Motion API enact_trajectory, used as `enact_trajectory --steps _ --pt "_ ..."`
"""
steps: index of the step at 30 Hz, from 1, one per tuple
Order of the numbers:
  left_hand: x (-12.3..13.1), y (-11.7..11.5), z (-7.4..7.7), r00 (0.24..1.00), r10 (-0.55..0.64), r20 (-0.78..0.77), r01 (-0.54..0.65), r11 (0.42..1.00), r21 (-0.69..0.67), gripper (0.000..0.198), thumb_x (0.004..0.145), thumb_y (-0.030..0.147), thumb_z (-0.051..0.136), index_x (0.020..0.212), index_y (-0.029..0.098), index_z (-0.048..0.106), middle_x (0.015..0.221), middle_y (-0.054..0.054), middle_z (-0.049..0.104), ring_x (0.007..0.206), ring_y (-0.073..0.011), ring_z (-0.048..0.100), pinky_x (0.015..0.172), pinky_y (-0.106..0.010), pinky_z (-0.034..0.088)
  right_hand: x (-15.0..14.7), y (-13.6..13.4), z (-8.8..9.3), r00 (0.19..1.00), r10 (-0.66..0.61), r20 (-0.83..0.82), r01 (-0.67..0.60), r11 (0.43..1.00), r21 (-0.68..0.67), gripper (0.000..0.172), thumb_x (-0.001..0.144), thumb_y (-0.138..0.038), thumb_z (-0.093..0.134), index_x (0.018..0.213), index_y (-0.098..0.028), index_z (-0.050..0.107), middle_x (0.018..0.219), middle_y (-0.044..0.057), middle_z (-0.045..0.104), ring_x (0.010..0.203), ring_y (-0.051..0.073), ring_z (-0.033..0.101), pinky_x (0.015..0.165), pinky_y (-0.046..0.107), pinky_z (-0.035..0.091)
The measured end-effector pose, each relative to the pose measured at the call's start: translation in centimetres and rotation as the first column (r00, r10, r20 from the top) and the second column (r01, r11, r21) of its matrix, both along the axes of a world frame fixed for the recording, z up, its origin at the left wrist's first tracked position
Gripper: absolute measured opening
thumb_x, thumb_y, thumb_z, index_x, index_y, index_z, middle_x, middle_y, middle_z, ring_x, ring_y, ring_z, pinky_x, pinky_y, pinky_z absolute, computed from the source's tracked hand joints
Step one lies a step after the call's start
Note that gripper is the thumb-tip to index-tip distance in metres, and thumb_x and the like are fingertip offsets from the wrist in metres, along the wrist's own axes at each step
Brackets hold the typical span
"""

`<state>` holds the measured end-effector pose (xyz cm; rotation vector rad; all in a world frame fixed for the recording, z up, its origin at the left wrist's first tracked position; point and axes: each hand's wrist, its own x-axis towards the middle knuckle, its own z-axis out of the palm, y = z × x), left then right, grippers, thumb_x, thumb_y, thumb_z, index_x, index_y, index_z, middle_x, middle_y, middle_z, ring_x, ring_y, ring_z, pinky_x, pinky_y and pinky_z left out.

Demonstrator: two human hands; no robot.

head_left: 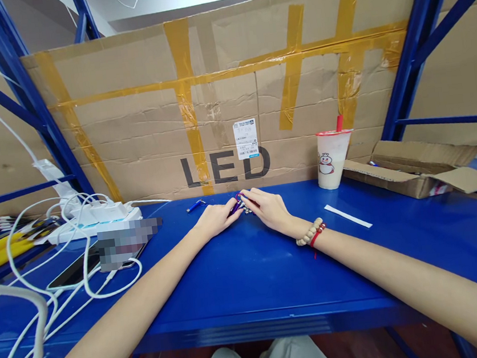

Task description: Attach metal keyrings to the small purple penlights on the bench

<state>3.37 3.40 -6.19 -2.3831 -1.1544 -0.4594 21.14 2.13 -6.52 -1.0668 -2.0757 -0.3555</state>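
My left hand (217,220) is closed, thumb and fingertips pinching a small purple item (235,207) over the blue tabletop. My right hand (269,211) meets it from the other side, fingers bent and closed on the same item. Shiny metal-coloured bits (248,210) show beneath the right fingertips; the fingers cover most of this thing, so its kind is unclear. Just left of my left hand lies a small blue piece (195,206) with a metallic end. A beaded bracelet (309,233) and a red cord circle my right wrist.
A lidded drink cup (330,163) with a red straw stands behind right, beside an open cardboard box (414,173). A white strip (348,216) lies nearer. Left are a power strip (101,220), phones (76,266) and tangled white cables. Taped cardboard (146,120) walls the back.
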Motion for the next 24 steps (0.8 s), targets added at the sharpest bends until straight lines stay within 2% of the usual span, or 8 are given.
enact_trajectory --steps 9,18,24 --pt "-0.06 -0.01 -0.14 0.998 -0.055 0.009 0.055 0.998 0.011 0.035 0.089 0.041 0.028 0.101 0.017 0.049 0.069 -0.005 0.067 0.056 -0.0188 0.063 0.046 -0.022 0.037 0.01 0.04 -0.04 0.999 0.003 0.032 -0.004 1.000 0.030 0.031 0.093 -0.033 0.030 0.106 -0.022 0.055 0.086 0.002 0.062 0.077 0.012 0.059 0.052 0.021 0.032" --pt "-0.14 -0.21 -0.07 0.992 -0.124 -0.008 0.124 0.990 0.065 0.031 0.088 0.040 0.031 0.094 0.017 0.051 0.061 -0.002 0.064 0.051 -0.0148 0.060 0.043 -0.020 0.033 -0.02 -0.07 0.13 0.999 0.002 0.047 -0.003 1.000 0.025 0.027 0.092 -0.030 0.033 0.087 -0.020 0.058 0.072 0.000 0.059 0.064 0.010 0.053 0.051 0.020 0.027" --pt "-0.22 -0.23 -0.14 0.987 -0.162 0.007 0.161 0.982 0.102 0.030 0.087 0.039 0.033 0.094 0.017 0.052 0.058 0.000 0.062 0.048 -0.0133 0.058 0.043 -0.020 0.032 -0.09 -0.16 0.16 0.999 0.042 0.017 -0.042 0.999 0.022 0.028 0.092 -0.029 0.032 0.087 -0.020 0.058 0.070 0.000 0.058 0.062 0.009 0.052 0.052 0.020 0.028"
